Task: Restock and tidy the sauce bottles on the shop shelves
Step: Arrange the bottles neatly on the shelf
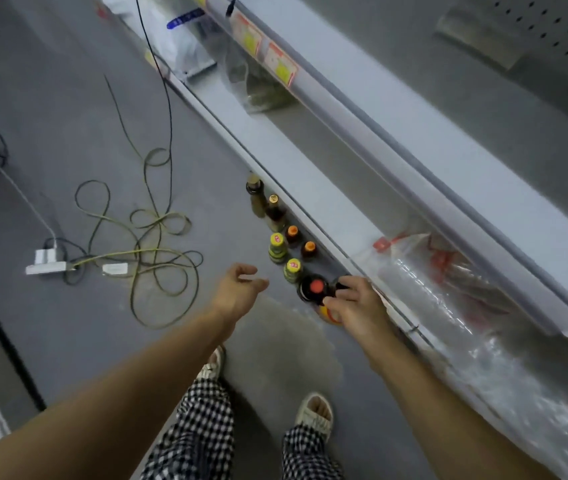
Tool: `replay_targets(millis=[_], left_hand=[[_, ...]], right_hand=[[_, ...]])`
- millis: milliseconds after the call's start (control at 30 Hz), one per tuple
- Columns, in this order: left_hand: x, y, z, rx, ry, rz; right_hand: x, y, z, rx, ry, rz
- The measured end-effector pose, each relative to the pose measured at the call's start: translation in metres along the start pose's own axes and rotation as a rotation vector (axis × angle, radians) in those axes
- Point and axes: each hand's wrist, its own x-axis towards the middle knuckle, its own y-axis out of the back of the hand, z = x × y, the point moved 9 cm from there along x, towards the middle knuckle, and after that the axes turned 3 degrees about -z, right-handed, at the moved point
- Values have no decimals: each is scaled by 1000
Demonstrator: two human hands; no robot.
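Grey floor | cables | white shelf | left fingers loosely curled, empty | right fingers gripping dark bottle

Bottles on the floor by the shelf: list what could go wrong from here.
1. The right hand holds the big dark red-capped bottle from above; if that grip slips, it may knock over the yellow-capped bottle close beside it.
2. The pale patch on the floor under the feet may be slippery.
3. The loose cables lie near the walkway and could trip someone.
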Motion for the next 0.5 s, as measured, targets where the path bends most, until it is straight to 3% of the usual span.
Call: replay_targets(millis=[300, 500], left_hand=[[181, -14, -45, 235, -68, -118], [292, -32, -71, 376, -207, -168]], right_hand=[[149, -92, 70, 128, 17, 69], [230, -134, 103, 59, 65, 196]])
